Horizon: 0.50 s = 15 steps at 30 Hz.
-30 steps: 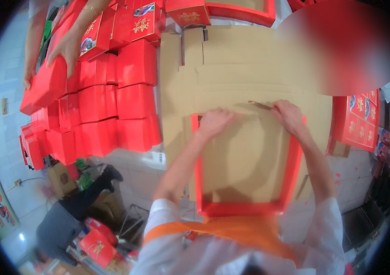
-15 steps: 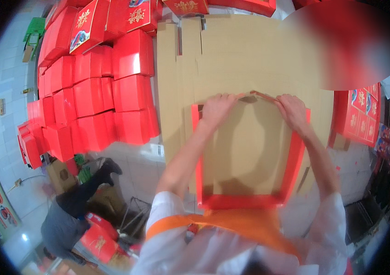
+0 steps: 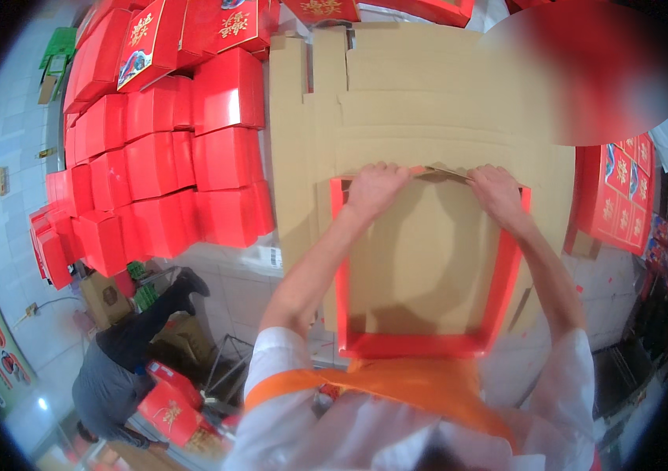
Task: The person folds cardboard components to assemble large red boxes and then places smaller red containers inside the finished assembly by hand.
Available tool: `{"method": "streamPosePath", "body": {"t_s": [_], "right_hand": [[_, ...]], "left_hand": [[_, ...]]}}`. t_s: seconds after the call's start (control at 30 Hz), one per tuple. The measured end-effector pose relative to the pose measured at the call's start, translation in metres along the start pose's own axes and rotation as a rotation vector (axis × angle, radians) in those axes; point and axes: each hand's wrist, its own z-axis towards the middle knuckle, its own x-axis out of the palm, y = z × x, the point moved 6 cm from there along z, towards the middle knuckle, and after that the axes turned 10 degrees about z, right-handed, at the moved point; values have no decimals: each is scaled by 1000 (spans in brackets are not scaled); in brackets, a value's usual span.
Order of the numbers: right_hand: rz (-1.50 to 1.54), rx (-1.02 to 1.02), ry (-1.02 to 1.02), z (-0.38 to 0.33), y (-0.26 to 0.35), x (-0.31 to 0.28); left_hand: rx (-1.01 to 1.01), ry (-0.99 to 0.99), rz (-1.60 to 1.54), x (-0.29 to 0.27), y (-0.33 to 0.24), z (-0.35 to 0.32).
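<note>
**Brown strip (image 3: 444, 172) gripped at both ends across far side of red frame (image 3: 416, 345)**

Nearest, an orange apron (image 3: 420, 385) is worn over a white top (image 3: 326, 428). Just beyond the apron, the near wall of the red frame is seen, with the red side walls stretched away from it; the frame is laid flat on brown cardboard (image 3: 436, 86). At its far side, the strip's left end is pinched by the closed grip of the left hand (image 3: 378, 188), and its right end by the closed grip of the right hand (image 3: 497, 191). Between the 2 hands the strip is bent into a shallow peak. Its joins to the side walls are hidden by the hands.

To the left of the cardboard, red boxes (image 3: 230, 149) are stacked in rows. To the right, a red printed stack (image 3: 616, 196) with gold and blue designs is placed. At the top edge, a red open tray (image 3: 436, 9) is partly cut off. Away at lower left, a grey-topped person (image 3: 110, 385) is seen bent over beside more red packages (image 3: 170, 408).
</note>
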Motion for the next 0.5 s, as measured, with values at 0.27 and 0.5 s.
{"method": "streamPosePath", "body": {"t_s": [0.27, 0.5], "right_hand": [[-146, -29, 165, 8, 15, 2], [-95, -73, 133, 6, 18, -2]], "left_hand": [[45, 165, -10, 7, 1, -2], [21, 18, -103, -12, -28, 30]]}}
